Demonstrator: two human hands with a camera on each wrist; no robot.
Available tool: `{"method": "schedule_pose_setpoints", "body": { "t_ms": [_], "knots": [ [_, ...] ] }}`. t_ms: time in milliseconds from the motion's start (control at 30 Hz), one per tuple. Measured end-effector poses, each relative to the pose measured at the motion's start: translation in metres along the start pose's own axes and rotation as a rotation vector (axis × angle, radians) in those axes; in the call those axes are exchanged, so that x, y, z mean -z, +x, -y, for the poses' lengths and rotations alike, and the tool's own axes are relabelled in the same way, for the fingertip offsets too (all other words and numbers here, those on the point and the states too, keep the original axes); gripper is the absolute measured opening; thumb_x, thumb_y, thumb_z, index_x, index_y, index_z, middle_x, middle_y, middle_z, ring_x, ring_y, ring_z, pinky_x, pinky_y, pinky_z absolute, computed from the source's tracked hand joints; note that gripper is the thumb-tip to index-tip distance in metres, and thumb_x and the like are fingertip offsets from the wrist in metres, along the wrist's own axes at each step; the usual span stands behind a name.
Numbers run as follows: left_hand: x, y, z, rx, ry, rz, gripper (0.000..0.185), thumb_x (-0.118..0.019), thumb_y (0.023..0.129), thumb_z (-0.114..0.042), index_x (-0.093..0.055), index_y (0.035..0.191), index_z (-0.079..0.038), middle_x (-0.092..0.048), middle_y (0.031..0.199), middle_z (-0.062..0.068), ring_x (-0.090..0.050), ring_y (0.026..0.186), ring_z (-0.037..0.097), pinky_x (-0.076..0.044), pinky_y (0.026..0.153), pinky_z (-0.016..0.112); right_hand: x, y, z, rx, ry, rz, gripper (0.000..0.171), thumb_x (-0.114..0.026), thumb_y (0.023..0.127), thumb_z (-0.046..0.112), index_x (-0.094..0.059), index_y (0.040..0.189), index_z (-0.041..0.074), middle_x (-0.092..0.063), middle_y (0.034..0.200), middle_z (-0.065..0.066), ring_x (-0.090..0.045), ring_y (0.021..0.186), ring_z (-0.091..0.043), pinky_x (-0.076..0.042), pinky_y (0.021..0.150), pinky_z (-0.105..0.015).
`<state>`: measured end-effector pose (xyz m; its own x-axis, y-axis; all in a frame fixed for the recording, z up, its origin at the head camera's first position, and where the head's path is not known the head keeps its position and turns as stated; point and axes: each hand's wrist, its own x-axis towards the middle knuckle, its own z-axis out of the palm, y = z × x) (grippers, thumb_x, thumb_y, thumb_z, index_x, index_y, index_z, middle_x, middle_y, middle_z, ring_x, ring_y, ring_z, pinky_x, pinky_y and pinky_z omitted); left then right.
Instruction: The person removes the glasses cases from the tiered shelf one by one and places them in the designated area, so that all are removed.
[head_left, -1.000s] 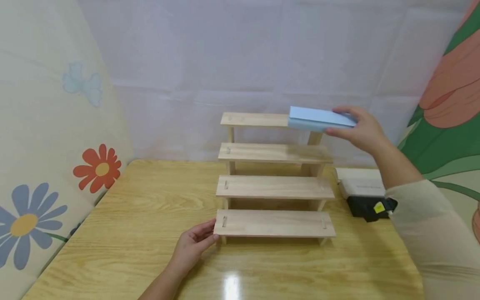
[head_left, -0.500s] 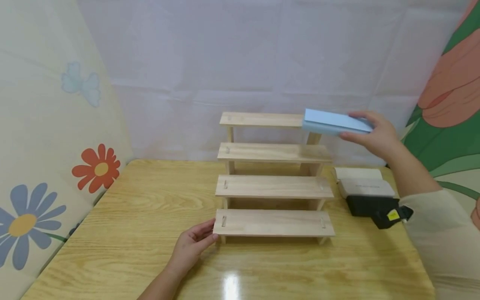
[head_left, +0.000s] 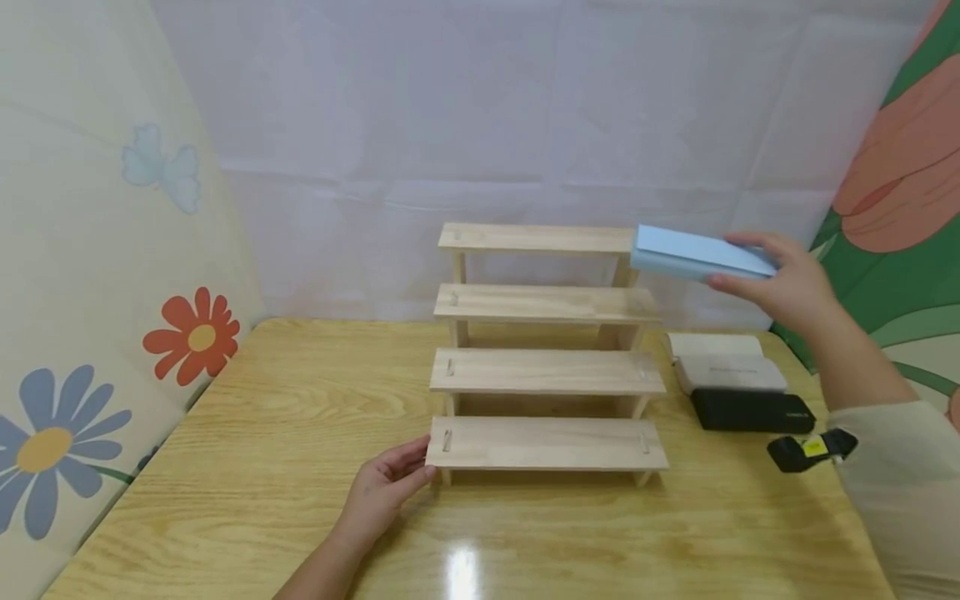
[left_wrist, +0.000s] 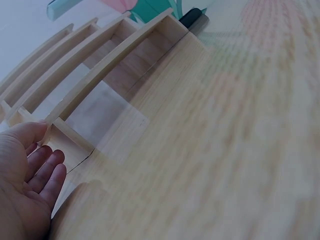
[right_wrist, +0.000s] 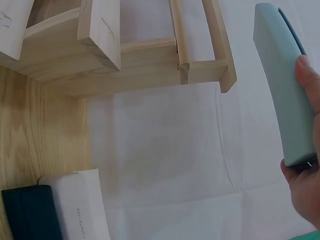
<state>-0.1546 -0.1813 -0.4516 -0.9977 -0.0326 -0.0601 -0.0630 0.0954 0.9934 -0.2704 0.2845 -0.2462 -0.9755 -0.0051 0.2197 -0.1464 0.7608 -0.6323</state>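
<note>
1. Blue box (head_left: 701,255) sits in your right hand (head_left: 787,279), in the air just right of the top step of the wooden stand (head_left: 546,350), off the steps altogether.
2. Your right grip is closed round the box's right end: thumb on the top face, fingers underneath, as the right wrist view also shows with the blue box (right_wrist: 285,90) against your right hand (right_wrist: 306,175).
3. The box lies almost flat, its left end pointing at the top step's right edge and close to it; you cannot tell whether they touch.
4. Your left hand (head_left: 384,492) rests on the bench (head_left: 247,467) at the near left corner of the stand's lowest step, fingers loosely straight, thumb against the step's edge, holding nothing.
5. The left wrist view shows the same left hand (left_wrist: 25,185) by that corner.
6. A white box (head_left: 723,367) and a black case (head_left: 750,410) lie on the bench right of the stand, under your right forearm, the black one nearer you.
</note>
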Motion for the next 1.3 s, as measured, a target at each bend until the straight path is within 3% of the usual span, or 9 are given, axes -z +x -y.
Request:
{"method": "schedule_pose_setpoints", "body": {
  "t_ms": [400, 867, 1100, 1300],
  "knots": [
    [0.001, 0.001, -0.001, 0.007, 0.0, 0.01, 0.044, -0.07, 0.085, 0.002, -0.06, 0.127, 0.006, -0.065, 0.125, 0.022, -0.066, 0.095, 0.004, -0.057, 0.082, 0.018, 0.006, -0.015, -0.024, -0.022, -0.026, 0.0, 0.08, -0.068, 0.089, 0.047, -0.035, 0.152, 0.011, -0.027, 0.154, -0.027, -0.032, 0.127, -0.047, -0.036, 0.091, -0.061],
    [0.0, 0.002, 0.0, 0.016, -0.003, -0.004, 0.044, -0.072, 0.085, 0.0, -0.061, 0.127, 0.005, -0.066, 0.124, 0.02, -0.066, 0.094, 0.005, -0.057, 0.081, 0.017, 0.01, -0.04, -0.052, -0.079, -0.059, 0.029, 0.081, -0.065, 0.091, 0.047, -0.029, 0.154, 0.011, -0.014, 0.158, -0.032, -0.024, 0.131, -0.055, -0.033, 0.09, -0.067],
    [0.0, 0.002, 0.002, 0.006, -0.003, -0.007, 0.043, -0.071, 0.085, 0.001, -0.061, 0.126, 0.005, -0.066, 0.123, 0.02, -0.066, 0.093, 0.004, -0.057, 0.081, 0.017, 0.007, -0.051, -0.067, -0.084, -0.062, 0.023, 0.082, -0.067, 0.09, 0.047, -0.03, 0.154, 0.009, -0.017, 0.156, -0.033, -0.026, 0.128, -0.053, -0.036, 0.087, -0.065],
    [0.0, 0.002, 0.001, 0.006, -0.003, 0.004, 0.044, -0.071, 0.085, 0.001, -0.06, 0.127, 0.005, -0.065, 0.125, 0.021, -0.066, 0.094, 0.004, -0.056, 0.081, 0.017, 0.002, -0.061, -0.078, -0.084, -0.13, -0.018, 0.082, -0.068, 0.089, 0.048, -0.035, 0.15, 0.005, -0.026, 0.149, -0.036, -0.032, 0.123, -0.053, -0.037, 0.081, -0.061]
  ]
}}
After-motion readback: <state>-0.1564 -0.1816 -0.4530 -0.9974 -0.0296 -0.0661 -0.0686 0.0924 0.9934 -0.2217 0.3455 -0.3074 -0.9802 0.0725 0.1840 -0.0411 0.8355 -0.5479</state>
